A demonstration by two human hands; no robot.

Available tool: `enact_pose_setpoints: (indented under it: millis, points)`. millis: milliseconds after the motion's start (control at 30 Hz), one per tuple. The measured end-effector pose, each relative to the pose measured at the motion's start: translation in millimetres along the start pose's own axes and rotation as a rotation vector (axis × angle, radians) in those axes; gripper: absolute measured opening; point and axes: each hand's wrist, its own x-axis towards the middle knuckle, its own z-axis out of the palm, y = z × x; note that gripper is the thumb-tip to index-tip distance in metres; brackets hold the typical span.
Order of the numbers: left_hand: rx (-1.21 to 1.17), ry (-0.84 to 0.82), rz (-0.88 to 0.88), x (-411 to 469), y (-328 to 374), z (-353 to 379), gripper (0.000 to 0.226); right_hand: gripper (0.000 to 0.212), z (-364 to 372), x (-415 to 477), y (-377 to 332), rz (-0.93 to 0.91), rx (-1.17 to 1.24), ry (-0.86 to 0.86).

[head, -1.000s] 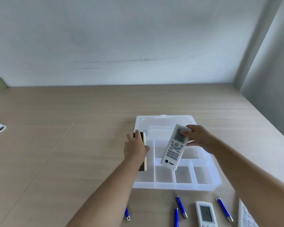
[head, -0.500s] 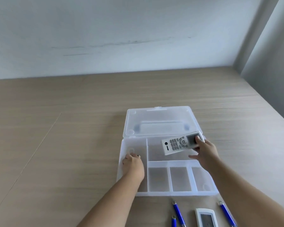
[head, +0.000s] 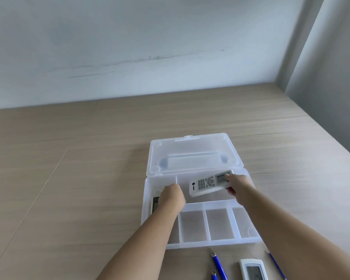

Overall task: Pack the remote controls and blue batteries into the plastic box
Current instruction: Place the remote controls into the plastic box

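Right hand [head: 238, 185] gripping white remote [head: 209, 182], logo unreadable, over plastic box [head: 210, 242]; left hand [head: 171, 198] curled inside, grasp unclear.

Light wood-grain tabletop [head: 89, 178] w/ a thin seam line [head: 38, 199] running diag.; pale grey wall [head: 150, 47] behind, faint scuff marks [head: 129, 61].

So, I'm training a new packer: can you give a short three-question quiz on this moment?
1. True or false: the plastic box lid is open.
2. Which of the hands holds the white remote? A left B right
3. Fill in: the blue batteries lie on the ___, outside the box.

Key: 1 true; 2 B; 3 table.
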Motion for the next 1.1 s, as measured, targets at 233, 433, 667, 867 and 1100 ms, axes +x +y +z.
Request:
enact_pose_setpoints:
  millis: [233,433,667,867,1100]
  points:
    - [0.028,0.069,-0.027,12.0,-2.6,10.7,0.023,0.031,32.7,-2.0,2.3,0.024,-0.324,0.015]
    - [-0.015,0.065,-0.001,15.6,-8.9,12.9,0.021,0.073,41.9,-5.1,7.0,-0.090,-0.836,0.073]
    - [-0.088,0.076,0.059,6.0,-13.4,13.9,0.022,0.015,24.7,-7.4,6.7,-0.206,-0.850,0.019]
    - [-0.062,0.487,0.352,-43.0,9.8,13.9,0.031,0.014,-35.4,-43.9,2.9,-0.708,-0.677,0.316]
    - [0.124,0.095,0.677,-140.1,72.1,85.2,0.027,0.017,-152.8,-54.9,56.1,-0.496,-0.629,0.604]
